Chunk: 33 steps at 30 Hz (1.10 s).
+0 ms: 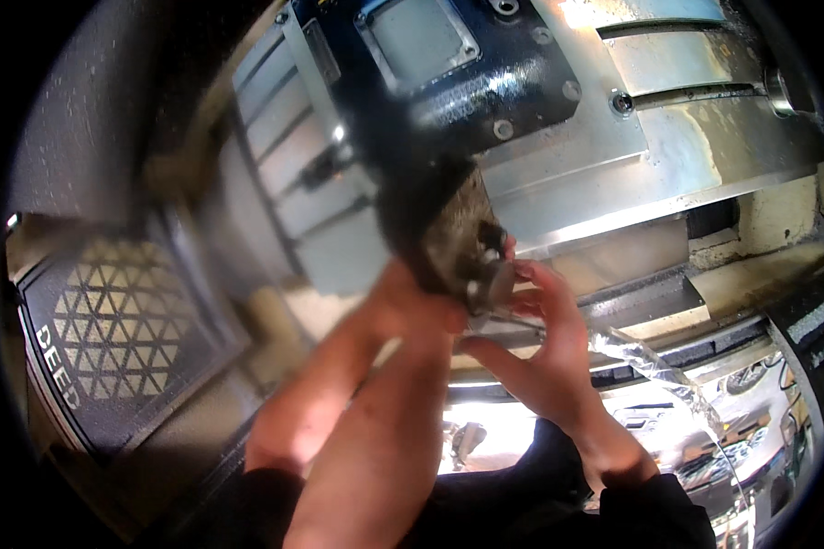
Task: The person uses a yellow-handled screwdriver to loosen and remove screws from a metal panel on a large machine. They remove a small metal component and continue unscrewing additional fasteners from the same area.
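Note:
A dark, brownish metal block (458, 229), blurred in part, is held up in front of the machine table, below a black fixture plate (513, 82). My left hand (407, 302) is closed on its lower left side, and the fingers are largely hidden. Two bare forearms meet at that spot; I cannot tell how they relate. At the block's near end sits a round metal part (494, 285). My right hand (549, 334) curls around this part from the right, with the thumb below and the fingertips against it.
A slotted metal machine table (677, 156) runs behind the hands, with a bolt (623, 102) on its plate. A patterned dark panel (124, 320) stands at left. Shiny reflective sheeting (650, 403) lies at the lower right, near a stepped metal rail (650, 297).

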Each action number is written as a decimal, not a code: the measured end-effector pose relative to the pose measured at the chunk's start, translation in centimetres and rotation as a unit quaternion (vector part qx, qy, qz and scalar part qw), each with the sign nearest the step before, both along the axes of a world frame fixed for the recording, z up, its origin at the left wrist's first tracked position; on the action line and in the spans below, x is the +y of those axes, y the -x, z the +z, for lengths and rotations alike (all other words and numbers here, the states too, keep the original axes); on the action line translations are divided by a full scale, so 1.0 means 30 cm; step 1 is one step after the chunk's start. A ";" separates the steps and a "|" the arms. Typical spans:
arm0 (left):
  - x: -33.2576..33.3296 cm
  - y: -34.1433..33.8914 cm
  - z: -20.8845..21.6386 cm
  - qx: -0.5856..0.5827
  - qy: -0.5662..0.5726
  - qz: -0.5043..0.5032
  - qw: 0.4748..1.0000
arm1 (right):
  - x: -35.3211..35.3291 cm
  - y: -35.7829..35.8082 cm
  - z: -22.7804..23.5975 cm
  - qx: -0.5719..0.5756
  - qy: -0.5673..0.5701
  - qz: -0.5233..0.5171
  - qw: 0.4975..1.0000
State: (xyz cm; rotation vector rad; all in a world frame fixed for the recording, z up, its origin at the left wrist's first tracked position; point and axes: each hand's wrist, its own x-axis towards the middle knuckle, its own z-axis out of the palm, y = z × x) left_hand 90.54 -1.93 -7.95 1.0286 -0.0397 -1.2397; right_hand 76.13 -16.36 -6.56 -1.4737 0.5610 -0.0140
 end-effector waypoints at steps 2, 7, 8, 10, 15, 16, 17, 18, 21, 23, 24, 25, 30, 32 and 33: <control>-0.018 -0.003 0.024 -0.048 -0.025 -0.017 0.998 | 0.023 0.031 -0.014 0.003 -0.027 -0.006 1.000; -0.071 0.063 0.028 -0.083 0.007 -0.063 0.995 | 0.023 0.091 -0.061 -0.032 0.011 -0.042 0.999; -0.083 0.092 0.044 -0.083 0.002 -0.072 0.994 | 0.016 0.100 -0.052 -0.053 -0.064 -0.029 0.996; -0.110 0.163 0.056 -0.092 -0.039 -0.068 0.993 | 0.013 0.155 -0.067 -0.063 -0.107 -0.043 0.991; -0.124 0.252 0.069 -0.201 -0.070 -0.215 0.953 | -0.027 0.388 -0.093 -0.022 -0.269 -0.117 0.956; -0.123 0.266 0.083 -0.266 -0.131 -0.230 0.927 | -0.049 0.437 -0.080 0.009 -0.288 -0.143 0.947; -0.117 0.244 0.113 -0.300 -0.175 -0.284 0.894 | -0.081 0.491 -0.092 -0.014 -0.272 -0.133 0.953; -0.071 0.228 0.123 -0.312 -0.144 -0.262 0.902 | -0.108 0.539 -0.103 -0.044 -0.271 -0.112 0.955; -0.022 0.186 0.258 -0.328 -0.043 -0.216 0.919 | -0.179 0.707 -0.108 -0.043 -0.219 -0.110 0.969; 0.021 0.221 0.344 -0.395 0.032 -0.119 0.910 | -0.196 0.775 -0.079 -0.037 -0.228 -0.112 0.967; 0.046 0.263 0.386 -0.419 0.028 -0.067 0.905 | -0.200 0.805 -0.069 -0.035 -0.237 -0.108 0.965; 0.071 0.313 0.420 -0.440 0.019 -0.021 0.897 | -0.200 0.827 -0.051 -0.027 -0.233 -0.106 0.966; 0.093 0.581 0.414 -0.477 -0.002 0.077 0.875 | -0.212 0.972 0.004 -0.031 -0.185 -0.140 0.972; 0.114 0.629 0.463 -0.502 -0.033 0.091 0.859 | -0.201 0.976 0.037 -0.042 -0.204 -0.121 0.971; 0.123 0.643 0.479 -0.511 -0.040 0.095 0.854 | -0.197 0.985 0.051 -0.046 -0.199 -0.119 0.972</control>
